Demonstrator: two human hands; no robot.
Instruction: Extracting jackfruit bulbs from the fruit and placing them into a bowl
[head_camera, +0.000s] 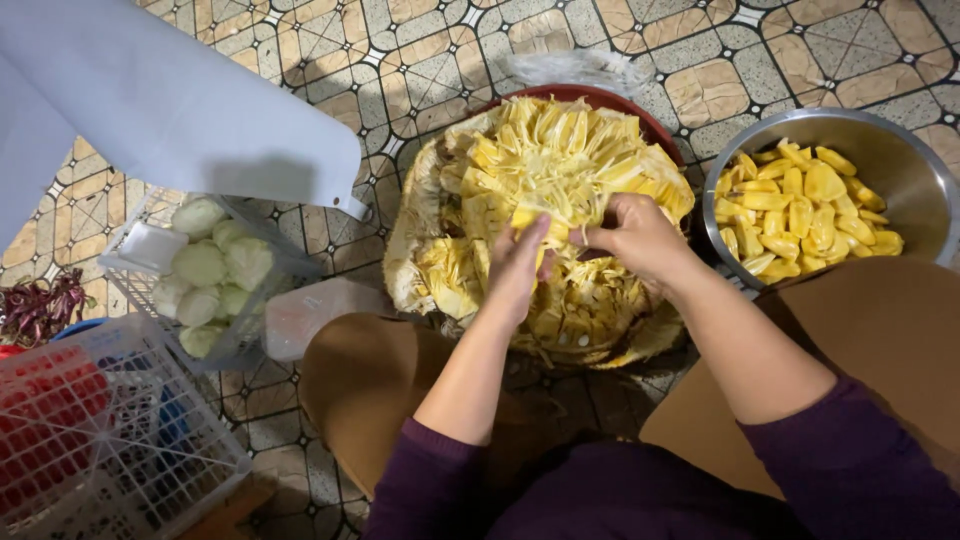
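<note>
Both hands, left hand (517, 268) and right hand (632, 236), pinching a yellow pod (527, 217) out of the stringy, fibrous jackfruit (540, 170), shiny steel bowl (905, 165) beside.

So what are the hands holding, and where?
Both hands work at the cut jackfruit. The left hand pinches a yellow pod by its lower end; the right hand presses into the fruit beside it.

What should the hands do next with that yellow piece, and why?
Probably pull the yellow pod free: the left hand and right hand both pinch it in the opened jackfruit, and loose pods already fill the steel bowl on the right.
</note>
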